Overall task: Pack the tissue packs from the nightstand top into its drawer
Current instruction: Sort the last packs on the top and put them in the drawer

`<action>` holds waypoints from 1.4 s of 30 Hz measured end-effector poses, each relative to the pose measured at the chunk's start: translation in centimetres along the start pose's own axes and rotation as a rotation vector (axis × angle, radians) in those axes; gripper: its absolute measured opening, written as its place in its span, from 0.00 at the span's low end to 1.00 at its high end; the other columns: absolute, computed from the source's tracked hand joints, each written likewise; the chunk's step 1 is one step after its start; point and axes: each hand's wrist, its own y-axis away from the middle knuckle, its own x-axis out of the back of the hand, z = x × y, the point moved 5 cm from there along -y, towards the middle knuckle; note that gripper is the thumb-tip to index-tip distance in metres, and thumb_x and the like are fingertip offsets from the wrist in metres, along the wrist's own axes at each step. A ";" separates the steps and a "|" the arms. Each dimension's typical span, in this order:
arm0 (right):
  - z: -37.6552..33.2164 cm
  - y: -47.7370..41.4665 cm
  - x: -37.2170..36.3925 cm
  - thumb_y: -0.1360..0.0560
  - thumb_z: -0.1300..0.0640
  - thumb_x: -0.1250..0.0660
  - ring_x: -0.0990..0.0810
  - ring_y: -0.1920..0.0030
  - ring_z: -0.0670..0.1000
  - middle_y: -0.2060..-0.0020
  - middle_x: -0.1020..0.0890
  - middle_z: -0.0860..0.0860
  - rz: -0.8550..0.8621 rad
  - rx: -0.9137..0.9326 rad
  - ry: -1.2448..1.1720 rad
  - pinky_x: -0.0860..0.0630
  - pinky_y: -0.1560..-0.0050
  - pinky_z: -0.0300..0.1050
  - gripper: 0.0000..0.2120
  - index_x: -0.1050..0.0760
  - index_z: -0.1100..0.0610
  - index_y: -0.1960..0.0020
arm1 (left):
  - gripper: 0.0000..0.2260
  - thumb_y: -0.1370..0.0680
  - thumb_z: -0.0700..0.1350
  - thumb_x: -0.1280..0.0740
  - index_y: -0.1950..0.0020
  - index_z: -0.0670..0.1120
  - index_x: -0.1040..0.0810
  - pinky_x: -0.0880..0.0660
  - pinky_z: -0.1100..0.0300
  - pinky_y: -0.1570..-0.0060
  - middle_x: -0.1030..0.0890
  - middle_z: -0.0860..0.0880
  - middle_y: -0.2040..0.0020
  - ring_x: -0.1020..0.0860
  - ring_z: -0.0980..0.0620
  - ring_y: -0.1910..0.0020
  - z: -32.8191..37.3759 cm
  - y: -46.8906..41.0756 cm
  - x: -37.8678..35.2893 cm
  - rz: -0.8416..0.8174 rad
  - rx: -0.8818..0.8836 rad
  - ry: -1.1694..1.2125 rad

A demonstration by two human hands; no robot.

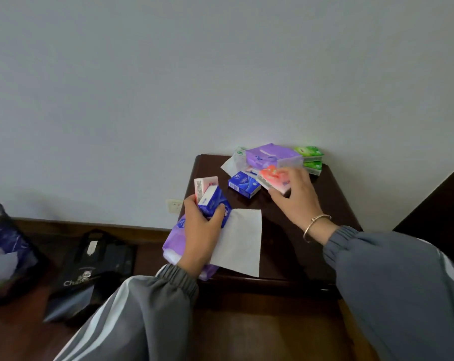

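Note:
A dark wooden nightstand (309, 230) stands against the wall. My left hand (202, 230) grips a bundle of tissue packs at its front left: a blue pack (211, 200), a pink-and-white pack (203, 183) and a large purple pack (175, 241). My right hand (297, 196) closes on a pink tissue pack (272, 175). A small blue pack (244, 184) lies between the hands. At the back lie another purple pack (270, 155) and green packs (310, 157). No drawer is in view.
A loose white tissue sheet (241, 246) lies on the nightstand's front. On the floor to the left stand a black shopping bag (95, 267) and a mesh waste bin (1, 246). A wall socket (174, 205) sits low behind. Dark furniture (439, 199) borders the right.

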 end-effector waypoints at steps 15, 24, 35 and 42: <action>-1.0 -4.0 -9.2 0.36 0.52 0.26 0.25 0.43 0.63 0.42 0.27 0.61 -0.385 -0.099 0.309 0.24 0.49 0.52 0.36 0.42 0.57 0.36 | 0.32 0.36 0.59 0.28 0.35 0.54 0.33 0.20 0.59 0.53 0.21 0.53 0.42 0.19 0.57 0.46 -2.0 -0.3 0.2 -0.025 0.110 0.336; 0.4 -3.8 -8.3 0.38 0.54 0.24 0.23 0.47 0.60 0.46 0.24 0.57 -0.274 -0.150 0.218 0.27 0.57 0.48 0.34 0.41 0.58 0.41 | 0.22 0.36 0.58 0.25 0.46 0.62 0.28 0.20 0.60 0.60 0.19 0.55 0.47 0.17 0.57 0.50 -2.5 -0.6 0.4 -0.009 0.192 0.466; -1.7 6.4 4.1 0.38 0.54 0.23 0.21 0.61 0.41 0.56 0.23 0.46 -0.034 -0.273 -0.412 0.29 0.66 0.32 0.30 0.40 0.49 0.46 | 0.11 0.23 0.43 0.31 0.47 0.55 0.30 0.20 0.59 0.58 0.20 0.49 0.46 0.18 0.53 0.51 2.0 1.8 0.8 0.004 0.148 0.411; -3.1 15.2 10.3 0.40 0.45 0.24 0.22 0.56 0.33 0.53 0.20 0.39 -0.152 -0.232 -0.500 0.28 0.62 0.26 0.26 0.31 0.39 0.46 | 0.15 0.24 0.43 0.31 0.40 0.51 0.28 0.19 0.55 0.56 0.17 0.48 0.47 0.17 0.50 0.49 5.1 11.9 -1.4 -0.297 0.229 0.405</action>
